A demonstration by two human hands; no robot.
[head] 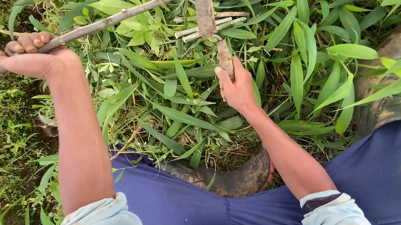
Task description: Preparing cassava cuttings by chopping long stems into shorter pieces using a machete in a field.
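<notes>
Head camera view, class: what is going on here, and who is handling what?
A person crouches over leafy green plants, seen from above. The left hand grips a long thin stick that slants across the plants. The right hand holds the handle of a long blade, which points away from the body, its flat side over some cut stems. Muddy rubber boots show below blue trousers.

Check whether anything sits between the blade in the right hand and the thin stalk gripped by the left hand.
Mostly no. The blade in the right hand crosses close to the stalk held by the left hand. Only loose green leaves and two short cut sticks lie around that spot.
</notes>
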